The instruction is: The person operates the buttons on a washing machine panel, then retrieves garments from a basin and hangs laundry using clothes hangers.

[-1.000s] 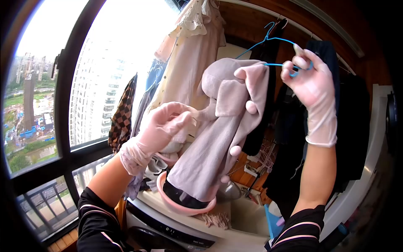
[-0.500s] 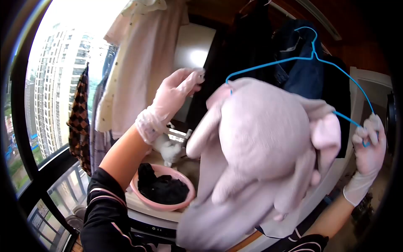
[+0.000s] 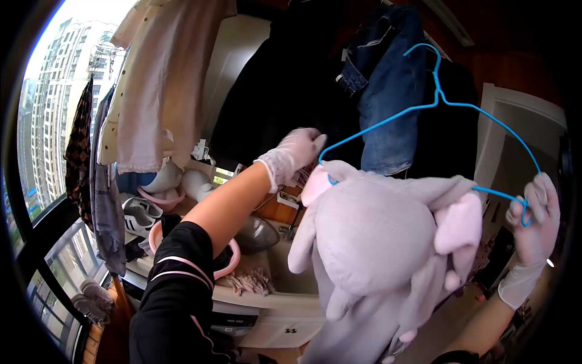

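Observation:
A blue hanger is held up in front of me, with a grey plush elephant hanging from its two ends by the pink-lined ears. My right hand, in a thin white glove, has its fingers wrapped round the hanger's right end. Also gloved, my left hand is beside the hanger's left end with its fingers curled together. What those fingers hold, if anything, is hidden. Long soft grey cloth trails below the elephant's head.
Light clothes and blue jeans hang overhead. A pink basin, sneakers and a crumpled cloth are on the counter beside a sink. A window is at the left.
My left hand has come down and right to the hanger's left end. The hanger and elephant have shifted slightly left and down. My view has turned, showing the sink and more of the counter.

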`<state>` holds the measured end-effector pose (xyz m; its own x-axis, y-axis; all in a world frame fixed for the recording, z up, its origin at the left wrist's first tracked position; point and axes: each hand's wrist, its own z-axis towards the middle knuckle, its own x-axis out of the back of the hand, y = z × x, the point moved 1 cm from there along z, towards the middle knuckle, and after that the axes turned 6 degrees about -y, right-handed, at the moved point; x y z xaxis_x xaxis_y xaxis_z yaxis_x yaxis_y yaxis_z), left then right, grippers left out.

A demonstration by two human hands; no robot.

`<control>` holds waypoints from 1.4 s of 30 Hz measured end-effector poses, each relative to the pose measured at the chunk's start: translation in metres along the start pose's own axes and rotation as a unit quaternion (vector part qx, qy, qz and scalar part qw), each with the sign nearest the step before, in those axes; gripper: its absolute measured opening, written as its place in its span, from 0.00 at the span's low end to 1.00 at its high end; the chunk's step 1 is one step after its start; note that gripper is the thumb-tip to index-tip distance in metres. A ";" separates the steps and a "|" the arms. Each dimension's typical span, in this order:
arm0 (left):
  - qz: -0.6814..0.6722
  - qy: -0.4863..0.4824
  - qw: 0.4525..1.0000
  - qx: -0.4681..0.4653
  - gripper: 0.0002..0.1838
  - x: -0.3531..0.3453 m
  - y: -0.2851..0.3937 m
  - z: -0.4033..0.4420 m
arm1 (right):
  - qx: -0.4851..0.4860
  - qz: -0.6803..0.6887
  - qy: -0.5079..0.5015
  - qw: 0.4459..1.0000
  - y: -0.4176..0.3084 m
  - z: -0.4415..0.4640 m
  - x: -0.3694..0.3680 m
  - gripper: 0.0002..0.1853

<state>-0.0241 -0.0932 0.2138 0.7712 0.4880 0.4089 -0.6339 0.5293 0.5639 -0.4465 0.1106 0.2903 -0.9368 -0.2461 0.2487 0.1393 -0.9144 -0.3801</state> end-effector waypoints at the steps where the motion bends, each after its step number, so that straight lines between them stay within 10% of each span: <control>1: 0.051 0.050 0.995 -0.063 0.21 -0.001 -0.028 0.008 | -0.022 0.059 -0.048 0.997 -0.001 0.013 -0.013 0.05; 7: 0.299 0.114 0.934 0.160 0.40 0.076 -0.077 0.005 | -0.090 0.198 -0.089 0.972 0.017 0.095 -0.088 0.14; 11: 0.423 0.249 0.871 -0.026 0.41 0.112 -0.099 0.008 | -0.049 0.182 -0.024 0.982 0.035 0.159 -0.149 0.11; 15: 0.664 0.173 0.723 -0.074 0.38 0.134 -0.168 0.051 | -0.026 0.129 0.043 0.990 0.055 0.238 -0.191 0.12; 22: 0.519 0.202 0.827 0.070 0.41 0.211 -0.238 0.094 | 0.038 0.050 0.173 0.983 0.095 0.360 -0.247 0.15; 33: 0.657 0.545 0.484 -0.193 0.37 0.207 -0.312 0.107 | -0.028 0.055 0.155 0.986 0.153 0.434 -0.268 0.17; 38: 0.418 0.244 0.874 -0.048 0.35 0.199 -0.269 0.073 | -0.054 0.063 0.101 0.991 0.172 0.426 -0.254 0.23; 42: 0.453 0.160 0.877 -0.003 0.33 0.186 -0.229 0.042 | -0.021 -0.019 0.120 0.992 0.164 0.397 -0.237 0.25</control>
<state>0.2669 -0.1521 0.1909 -0.1050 0.8793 0.4645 -0.9788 -0.1740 0.1081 -0.0738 -0.1090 0.5229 -0.9911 -0.1244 0.0466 0.0942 -0.9056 -0.4134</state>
